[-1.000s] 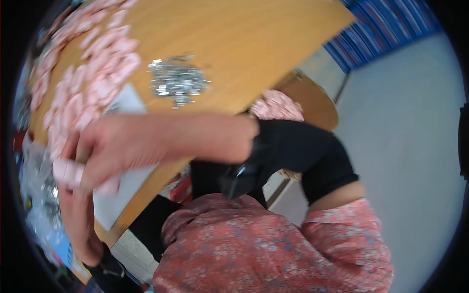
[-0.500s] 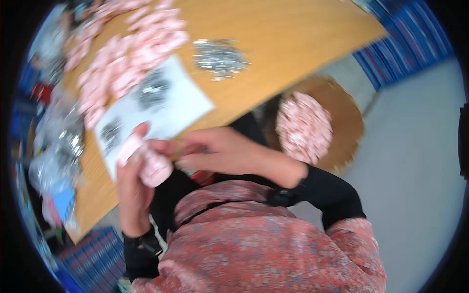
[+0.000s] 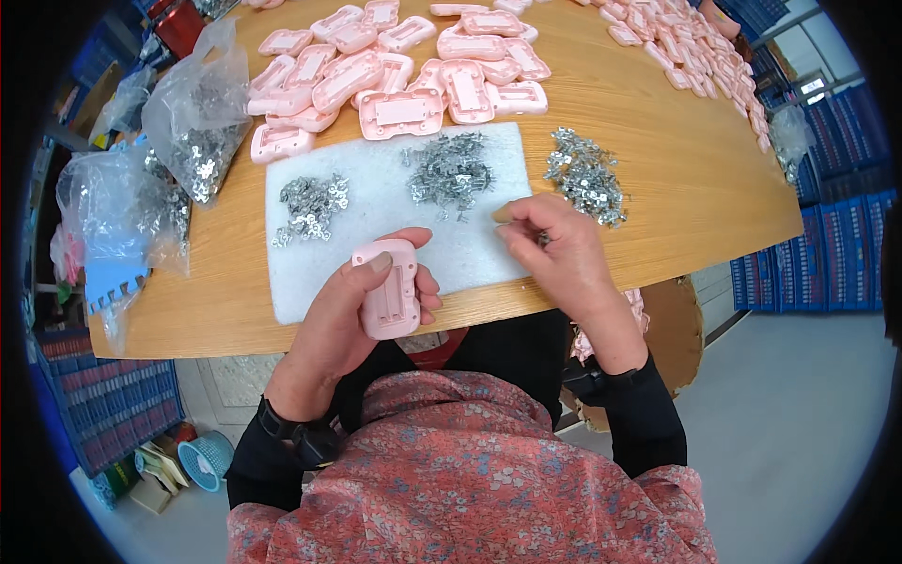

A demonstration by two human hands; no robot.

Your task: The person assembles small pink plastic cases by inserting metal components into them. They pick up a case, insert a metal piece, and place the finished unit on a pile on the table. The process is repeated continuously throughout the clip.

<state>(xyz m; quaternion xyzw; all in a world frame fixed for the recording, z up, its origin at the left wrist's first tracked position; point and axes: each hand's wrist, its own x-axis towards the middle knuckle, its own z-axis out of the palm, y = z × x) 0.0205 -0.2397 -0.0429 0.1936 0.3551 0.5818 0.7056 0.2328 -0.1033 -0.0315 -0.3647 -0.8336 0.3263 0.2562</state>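
A pink plastic battery-compartment shell [image 3: 392, 301] rests in my left hand [image 3: 336, 320], its recessed side facing up. The left thumb presses on its upper end while the fingers curl around its far side. My right hand [image 3: 571, 256] is over the right edge of a white foam mat [image 3: 376, 258], with its fingers curled together. Something small and grey shows at those fingers, too little of it to name. On the mat lie a smaller heap of metal contact pieces [image 3: 310, 207] and a larger heap of metal pieces [image 3: 453, 174]. Another pile of metal pieces [image 3: 587, 177] sits on bare wood beside the mat.
Several pink shells [image 3: 399, 113] are heaped beyond the mat on the wooden table [image 3: 658, 188]; more shells [image 3: 676, 42] spread at the far right. Plastic bags [image 3: 202, 122] of metal parts stand left. A brown container [image 3: 681, 343] with pink pieces is below the table's right edge.
The view has turned and levelled toward the table. The right hand has moved away from the left, over to the mat's right side. The left hand still holds a pink shell, now recessed side up.
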